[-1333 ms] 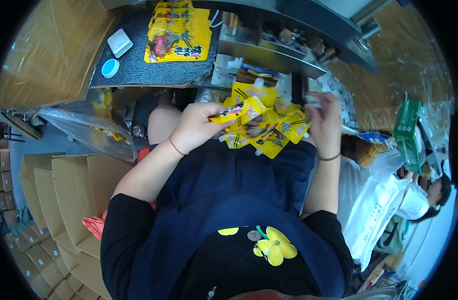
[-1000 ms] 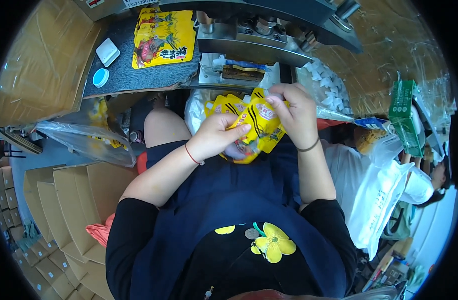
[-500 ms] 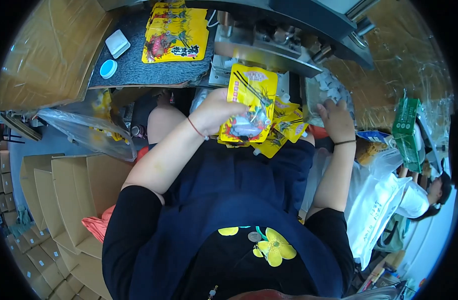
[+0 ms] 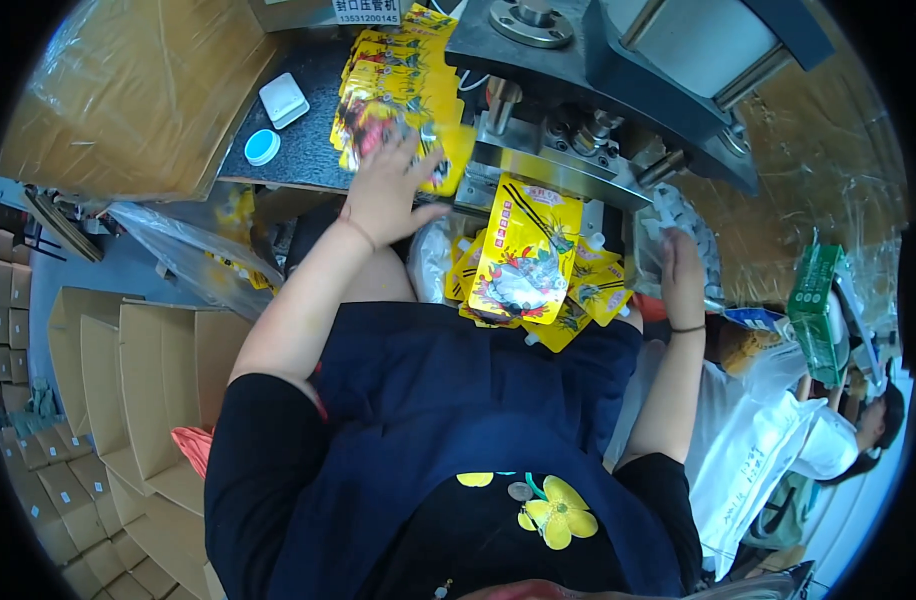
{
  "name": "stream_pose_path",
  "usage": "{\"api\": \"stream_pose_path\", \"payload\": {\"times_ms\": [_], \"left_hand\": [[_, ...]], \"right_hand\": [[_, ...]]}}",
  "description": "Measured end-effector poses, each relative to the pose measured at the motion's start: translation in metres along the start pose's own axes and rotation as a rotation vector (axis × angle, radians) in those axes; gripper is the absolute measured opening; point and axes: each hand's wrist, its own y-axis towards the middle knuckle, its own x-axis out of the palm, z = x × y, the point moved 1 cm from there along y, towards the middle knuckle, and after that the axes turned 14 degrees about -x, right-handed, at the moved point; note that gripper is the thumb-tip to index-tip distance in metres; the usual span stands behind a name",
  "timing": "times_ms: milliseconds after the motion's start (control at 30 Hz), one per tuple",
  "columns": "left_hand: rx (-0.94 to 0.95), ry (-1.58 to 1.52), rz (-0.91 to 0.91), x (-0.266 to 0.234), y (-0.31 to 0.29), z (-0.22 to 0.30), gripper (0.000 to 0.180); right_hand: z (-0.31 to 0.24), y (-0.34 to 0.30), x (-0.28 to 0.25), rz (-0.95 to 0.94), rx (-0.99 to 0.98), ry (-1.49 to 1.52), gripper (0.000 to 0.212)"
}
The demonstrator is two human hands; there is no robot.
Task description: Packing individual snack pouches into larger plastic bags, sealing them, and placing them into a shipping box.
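My left hand (image 4: 381, 190) lies with fingers spread on the nearest of the overlapping yellow printed pouches (image 4: 393, 95) on the dark worktop. A yellow pouch (image 4: 526, 255) with a clear window stands tilted below the metal press (image 4: 568, 150), its top edge by the press. Behind and under it are several more yellow pouches (image 4: 600, 285) with small white spouts, piled over my lap. To the right, my right hand (image 4: 684, 280) is at a clear container of small white pieces (image 4: 690, 225). Its fingers are pressed together; whatever is between them is hidden.
A round blue-lidded tub (image 4: 262, 147) and a small white square box (image 4: 284, 100) sit on the worktop. Open cardboard boxes (image 4: 158, 370) stand at the left. A green box (image 4: 816, 310) and a white sack (image 4: 758, 470) are at the right, with another person (image 4: 838, 440) beyond.
My left hand has let go of the pouch, which now rests by the press, and moved up-left onto the stack. My right hand stays at the container, its fingers now closer together.
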Motion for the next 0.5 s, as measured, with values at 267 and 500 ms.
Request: {"api": "stream_pose_path", "payload": {"times_ms": [267,500], "left_hand": [[-0.532,-0.868,-0.273,-0.014,-0.051,0.010,0.018],[-0.374,-1.022,-0.627,-0.009,-0.051,0.096,0.028]], "right_hand": [[-0.053,0.023,0.003,0.318,0.095,-0.042,0.015],[-0.141,0.071,0.020,0.139,0.012,0.666,0.010]]}}
